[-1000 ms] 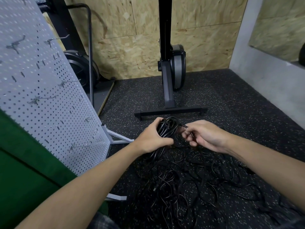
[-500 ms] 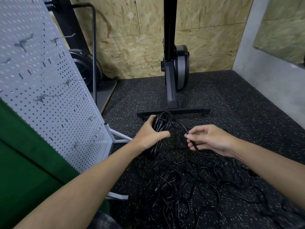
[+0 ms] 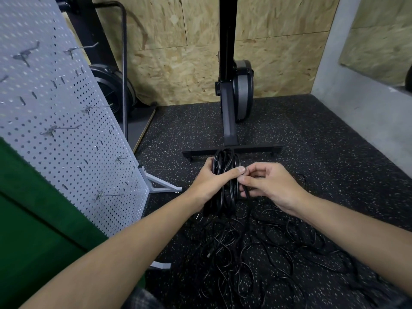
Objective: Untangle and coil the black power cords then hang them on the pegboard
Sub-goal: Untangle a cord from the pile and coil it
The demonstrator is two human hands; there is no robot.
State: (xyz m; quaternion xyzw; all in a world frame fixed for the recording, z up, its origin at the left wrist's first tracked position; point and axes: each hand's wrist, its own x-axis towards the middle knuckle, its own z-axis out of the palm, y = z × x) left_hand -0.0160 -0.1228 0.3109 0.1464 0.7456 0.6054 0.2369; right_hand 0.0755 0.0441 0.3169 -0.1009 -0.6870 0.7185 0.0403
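From the head camera, the left hand grips a coiled bundle of black power cord, its fingers behind the loops and its thumb laid across the front. The bundle is held upright above the floor, to the right of the pegboard and well clear of its lower edge; the loops rise above the hand and hang below it.

The right hand sits just to the right of the bundle, farther from the pegboard. Its fingers are curled and pinch a single black strand that runs down into the rest of the cords. The two hands are close together — the left thumb tip almost meets the right forefinger.

Below the hands, a loose tangle of black cords sprawls over the speckled black rubber floor, to the right of the pegboard's white foot.

The pegboard is grey, tilted, and carries several bare metal hooks. Beyond it to the right stands a black machine stand with a crossbar foot — its make is unclear — against a chipboard wall.
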